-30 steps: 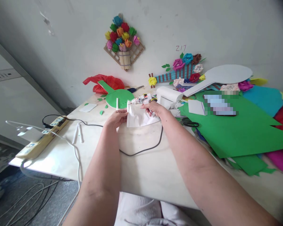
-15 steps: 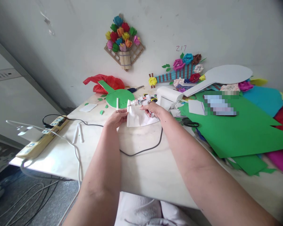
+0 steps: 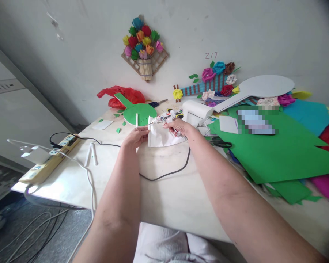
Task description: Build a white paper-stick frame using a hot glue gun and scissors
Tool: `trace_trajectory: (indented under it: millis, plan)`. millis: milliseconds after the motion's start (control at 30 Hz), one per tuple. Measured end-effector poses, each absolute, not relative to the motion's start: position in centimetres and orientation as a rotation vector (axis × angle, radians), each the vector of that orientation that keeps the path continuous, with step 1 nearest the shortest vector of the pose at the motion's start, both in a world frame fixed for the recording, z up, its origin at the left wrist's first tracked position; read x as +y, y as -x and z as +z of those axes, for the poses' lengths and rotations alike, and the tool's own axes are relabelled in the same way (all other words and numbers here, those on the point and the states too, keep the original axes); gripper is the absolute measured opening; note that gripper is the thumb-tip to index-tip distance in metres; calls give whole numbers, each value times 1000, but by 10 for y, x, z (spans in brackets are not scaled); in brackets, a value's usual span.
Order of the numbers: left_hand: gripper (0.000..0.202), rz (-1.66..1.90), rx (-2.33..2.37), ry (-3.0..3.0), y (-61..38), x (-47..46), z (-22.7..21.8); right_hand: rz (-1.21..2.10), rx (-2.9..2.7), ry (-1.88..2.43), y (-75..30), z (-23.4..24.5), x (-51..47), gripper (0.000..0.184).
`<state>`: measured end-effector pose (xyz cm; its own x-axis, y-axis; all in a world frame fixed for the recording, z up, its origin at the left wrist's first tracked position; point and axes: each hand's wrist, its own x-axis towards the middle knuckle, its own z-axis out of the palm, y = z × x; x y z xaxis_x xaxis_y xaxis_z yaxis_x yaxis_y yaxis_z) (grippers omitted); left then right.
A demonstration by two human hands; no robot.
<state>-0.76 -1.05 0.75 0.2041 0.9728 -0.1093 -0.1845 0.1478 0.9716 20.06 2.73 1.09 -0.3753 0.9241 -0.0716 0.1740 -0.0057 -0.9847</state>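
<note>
My left hand (image 3: 137, 138) is closed on the left edge of a white paper piece (image 3: 163, 138), its fingers partly hidden. In my right hand (image 3: 178, 127) is a glue gun (image 3: 160, 119) with a flower pattern, its nozzle pointing left over the paper's upper left edge. A black cord (image 3: 186, 160) loops across the table up to the right hand. Just above my left fingers a thin white stick (image 3: 137, 119) shows in front of a green paddle-shaped cutout (image 3: 139, 112). Whether the stick touches the left hand, I cannot tell.
A yellow power strip (image 3: 48, 160) lies on the left edge, with two white sticks (image 3: 91, 155) beside it. On the right are black scissors (image 3: 221, 142), green sheets (image 3: 276, 157), a phone (image 3: 256, 122) and a white paddle shape (image 3: 265, 86). A red bag (image 3: 131, 95) lies behind.
Both hands keep their hold and place. The glue gun's nozzle shows slightly more clearly at the paper's upper left edge; otherwise the scene looks the same.
</note>
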Motion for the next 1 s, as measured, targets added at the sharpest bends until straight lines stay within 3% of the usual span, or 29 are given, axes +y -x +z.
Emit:
trace_trajectory:
  millis: [1000]
  plan:
    - [23, 1101, 1011, -1051, 8, -7, 3, 1410, -1571, 1156, -200, 12, 27, 19]
